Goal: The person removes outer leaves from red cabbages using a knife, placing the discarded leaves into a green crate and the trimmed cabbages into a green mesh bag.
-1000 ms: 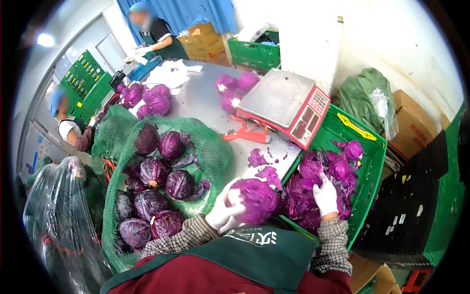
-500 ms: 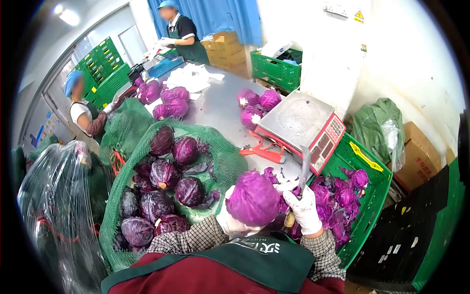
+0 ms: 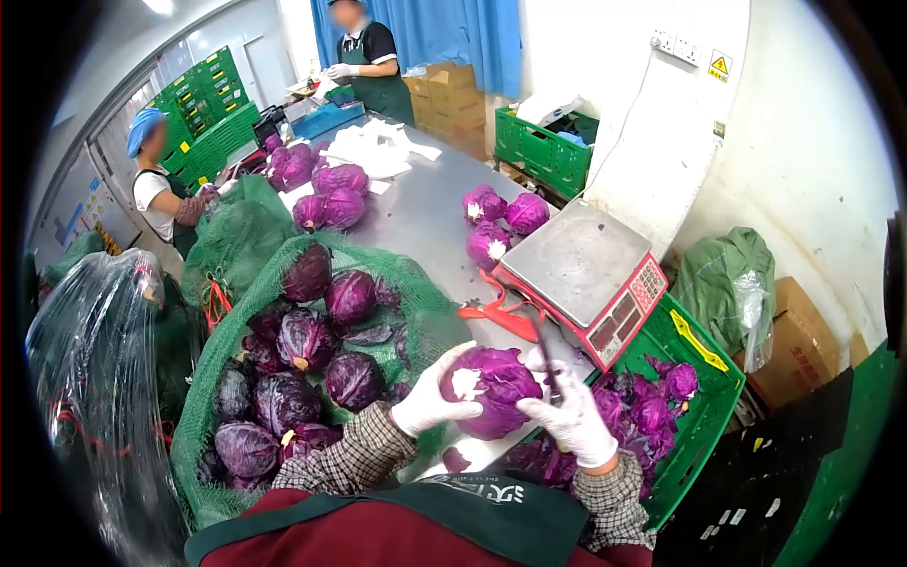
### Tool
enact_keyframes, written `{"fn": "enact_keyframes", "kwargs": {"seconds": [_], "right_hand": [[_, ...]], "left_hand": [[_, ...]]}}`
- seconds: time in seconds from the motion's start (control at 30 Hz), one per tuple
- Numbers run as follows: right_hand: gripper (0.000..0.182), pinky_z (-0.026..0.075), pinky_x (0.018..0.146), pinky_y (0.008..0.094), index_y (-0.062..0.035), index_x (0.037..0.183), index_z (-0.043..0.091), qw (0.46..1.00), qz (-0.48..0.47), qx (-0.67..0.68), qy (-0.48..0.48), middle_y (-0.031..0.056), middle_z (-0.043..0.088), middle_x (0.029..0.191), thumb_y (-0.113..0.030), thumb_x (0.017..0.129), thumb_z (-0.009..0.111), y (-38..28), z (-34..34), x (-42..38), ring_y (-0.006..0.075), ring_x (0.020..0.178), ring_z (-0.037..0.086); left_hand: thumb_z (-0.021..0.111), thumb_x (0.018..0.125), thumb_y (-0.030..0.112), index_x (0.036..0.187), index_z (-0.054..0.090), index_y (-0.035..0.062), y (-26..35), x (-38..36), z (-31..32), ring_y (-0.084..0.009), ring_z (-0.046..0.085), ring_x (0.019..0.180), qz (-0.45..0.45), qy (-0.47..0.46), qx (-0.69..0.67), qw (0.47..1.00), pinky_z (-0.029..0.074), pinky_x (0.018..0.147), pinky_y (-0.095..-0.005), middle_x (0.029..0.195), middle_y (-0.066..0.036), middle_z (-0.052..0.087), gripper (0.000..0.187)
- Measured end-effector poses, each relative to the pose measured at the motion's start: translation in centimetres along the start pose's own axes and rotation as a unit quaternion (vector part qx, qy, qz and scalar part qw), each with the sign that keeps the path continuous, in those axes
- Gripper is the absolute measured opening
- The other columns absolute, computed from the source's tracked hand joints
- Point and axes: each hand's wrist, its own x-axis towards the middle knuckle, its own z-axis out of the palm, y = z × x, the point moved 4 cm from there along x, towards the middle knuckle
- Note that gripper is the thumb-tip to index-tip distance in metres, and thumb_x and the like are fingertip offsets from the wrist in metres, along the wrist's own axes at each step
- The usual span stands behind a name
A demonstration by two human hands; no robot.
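Note:
A red cabbage [image 3: 501, 378] is held over the near edge of the table, its pale cut stem facing up and left. My gloved left hand [image 3: 430, 404] is closed round its left side. My gloved right hand [image 3: 578, 423] grips a knife [image 3: 545, 352], blade pointing up, while its thumb and fingers touch the cabbage's right-hand leaves. Left of my hands, a green mesh bag [image 3: 420, 295] lies open with several dark, untrimmed cabbages [image 3: 307, 338]. To the right, a green crate [image 3: 707, 402] holds loose purple leaves [image 3: 652, 416].
A red scale [image 3: 576, 253] stands beyond my right hand, with a red-orange tool [image 3: 505, 319] beside it. Trimmed cabbages [image 3: 489, 244] sit on the steel table [image 3: 416, 222]. Two co-workers [image 3: 373, 66] stand at the far side and left. Plastic-wrapped bags [image 3: 104, 369] stand at left.
The cabbage has turned so its cut stem shows. My left hand has moved up along its side, and my right hand has come in against its leaves, knife still held.

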Motion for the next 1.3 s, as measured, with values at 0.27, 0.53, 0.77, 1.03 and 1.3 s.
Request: {"fn": "enact_keyframes", "kwargs": {"seconds": [0.27, 0.53, 0.77, 1.03, 1.3], "right_hand": [[0.038, 0.045, 0.066, 0.0231, -0.0015, 0.112, 0.062, 0.999, -0.022, -0.027, 0.023, 0.0025, 0.057, 0.097, -0.004, 0.077, 0.077, 1.1, 0.4, 1.2, 0.0083, 0.072, 0.049], [0.034, 0.046, 0.063, 0.0234, 0.0005, 0.112, 0.060, 0.993, -0.079, -0.047, -0.079, 0.0057, 0.057, 0.093, 0.002, 0.081, 0.073, 0.0, -0.5, 2.4, 0.0106, 0.073, 0.056], [0.027, 0.049, 0.068, 0.0264, -0.0015, 0.102, 0.067, 0.991, 0.036, 0.040, -0.119, 0.0100, 0.065, 0.093, -0.004, 0.077, 0.072, -2.9, -2.4, 3.9, 0.0171, 0.072, 0.062], [0.034, 0.053, 0.068, 0.0310, -0.0111, 0.109, 0.064, 0.998, -0.023, -0.056, 0.022, 0.0113, 0.063, 0.110, -0.003, 0.078, 0.074, 2.3, -0.9, 7.7, 0.0234, 0.093, 0.062], [0.036, 0.053, 0.076, 0.0393, -0.0073, 0.109, 0.064, 0.947, -0.223, -0.230, -0.002, 0.0132, 0.059, 0.107, 0.004, 0.075, 0.067, 4.3, 3.5, 15.8, 0.0319, 0.095, 0.061]], "left_hand": [[0.091, 0.059, 0.015, 0.148, 0.022, 0.0017, 2.0, 1.3, -1.8, -0.0229, 0.045, 0.128, 0.127, 0.044, 0.394, 0.909, 0.035, 0.110, -0.0368, 0.139, -0.015, 0.043, 0.113], [0.093, 0.057, 0.022, 0.146, 0.029, 0.0028, 4.1, 3.1, -2.6, -0.0231, 0.044, 0.129, 0.095, -0.060, 0.439, 0.891, 0.035, 0.110, -0.0368, 0.139, -0.014, 0.042, 0.112], [0.087, 0.061, 0.033, 0.143, 0.035, 0.0016, 3.9, 5.1, -4.1, -0.0285, 0.048, 0.127, 0.127, 0.047, 0.435, 0.890, 0.039, 0.108, -0.0402, 0.136, -0.018, 0.048, 0.103], [0.052, 0.083, 0.060, 0.146, 0.037, 0.0173, 3.2, 9.2, -9.3, -0.0391, 0.040, 0.134, 0.055, -0.048, -0.282, 0.957, 0.044, 0.098, -0.0628, 0.149, -0.015, 0.037, 0.078], [0.051, 0.080, 0.064, 0.145, 0.037, 0.0211, 2.1, 11.7, -10.0, -0.0362, 0.042, 0.132, 0.068, -0.026, -0.173, 0.982, 0.044, 0.097, -0.0610, 0.147, -0.012, 0.040, 0.079]]}}
